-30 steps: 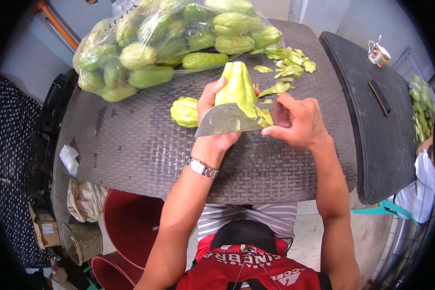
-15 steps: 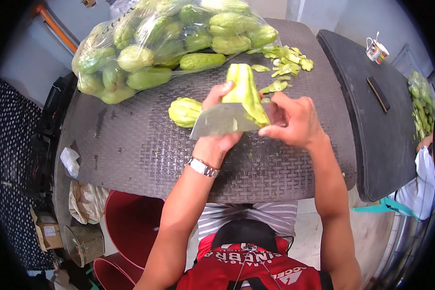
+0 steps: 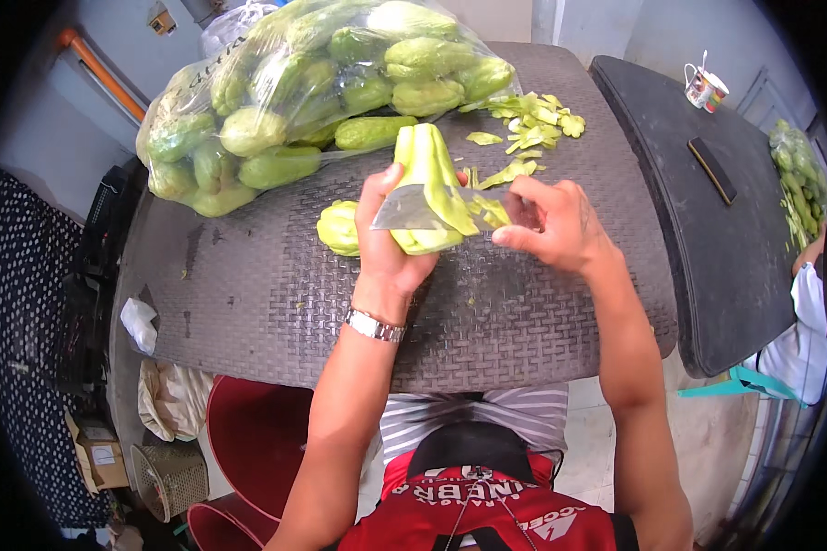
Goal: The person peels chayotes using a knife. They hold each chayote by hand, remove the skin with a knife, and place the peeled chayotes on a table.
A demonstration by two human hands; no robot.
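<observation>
The knife (image 3: 402, 212) now sits higher across the squash (image 3: 421, 154), suggesting a fresh paring stroke; the left hand's (image 3: 390, 262) fingers wrap that squash above the tabletop (image 3: 239, 317), the right hand's (image 3: 562, 225) fingers grip the knife.

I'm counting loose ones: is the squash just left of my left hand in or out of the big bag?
Out: that squash lies on the table beside your left hand, apart from the bag.

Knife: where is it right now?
Middle of the head view: the right hand grips the knife, which points left across the chayote held in the left hand, above the woven-textured table.
</observation>
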